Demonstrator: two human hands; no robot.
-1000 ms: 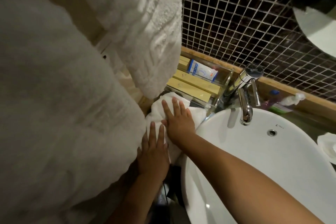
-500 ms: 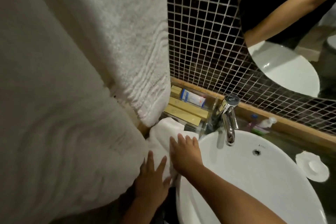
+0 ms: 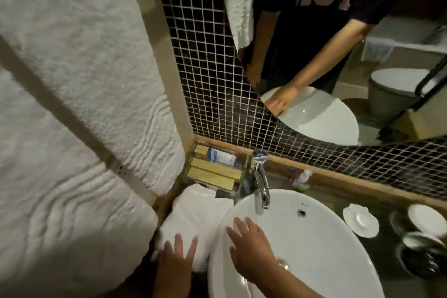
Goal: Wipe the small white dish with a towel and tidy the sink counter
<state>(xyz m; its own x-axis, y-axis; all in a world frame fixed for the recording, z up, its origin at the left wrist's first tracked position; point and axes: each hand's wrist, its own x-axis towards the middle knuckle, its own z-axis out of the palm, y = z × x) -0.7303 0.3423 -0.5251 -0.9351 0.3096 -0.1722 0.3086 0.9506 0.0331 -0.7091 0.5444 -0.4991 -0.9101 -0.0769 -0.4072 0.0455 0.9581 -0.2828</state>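
Observation:
A folded white towel (image 3: 193,218) lies on the counter left of the white basin (image 3: 314,249). My left hand (image 3: 177,261) rests flat on the towel's near end, fingers spread. My right hand (image 3: 249,247) lies open on the basin's left rim, off the towel. The small white dish (image 3: 360,220) with a wavy edge sits on the dark counter to the right of the basin, apart from both hands.
A chrome tap (image 3: 261,176) stands behind the basin. A clear tray (image 3: 217,169) with boxed toiletries sits in the back left corner. Small bottles (image 3: 300,179) stand by the wall. More white dishes and glasses (image 3: 423,232) crowd the far right. Large hanging towels (image 3: 72,128) fill the left.
My right hand has slid off the towel onto the basin rim. My left hand has drawn back to the towel's near end. The view has tilted up, showing the mirror and the dish.

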